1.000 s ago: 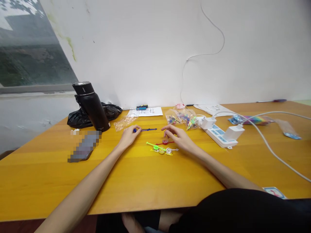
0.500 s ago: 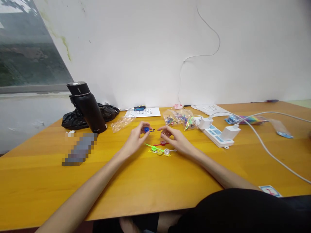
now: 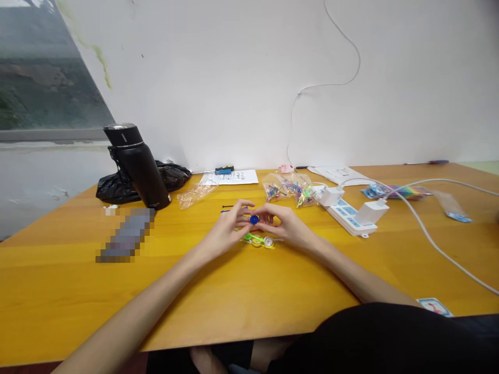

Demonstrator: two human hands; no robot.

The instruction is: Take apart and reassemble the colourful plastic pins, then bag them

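A small round blue plastic disc (image 3: 254, 219) sits between the fingertips of both my hands. My left hand (image 3: 229, 228) is closed on its left side, thumb below. From the right, my right hand (image 3: 286, 223) pinches it with thumb and forefinger. Just below the fingers, on the table, lie thin pointed pieces with round hubs: a green one (image 3: 248, 236), a yellow one (image 3: 257, 242) and a white one (image 3: 268, 241). A bit of red shows behind the fingers. Beyond my left hand lies a slim black pointer (image 3: 229, 206) with a blue one (image 3: 226, 211), partly hidden.
Clear bags of small coloured parts (image 3: 304, 191) lie beyond my hands. To the right is a white power strip (image 3: 348, 215) with plugs and cables. A black bottle (image 3: 140, 169) stands at the left, near a blurred flat object (image 3: 128, 234) and a screwdriver (image 3: 224, 170).
My hands have come together, and the blue disc, earlier at my left hand alone, is now between both. The black and blue pointers now show behind my left hand.
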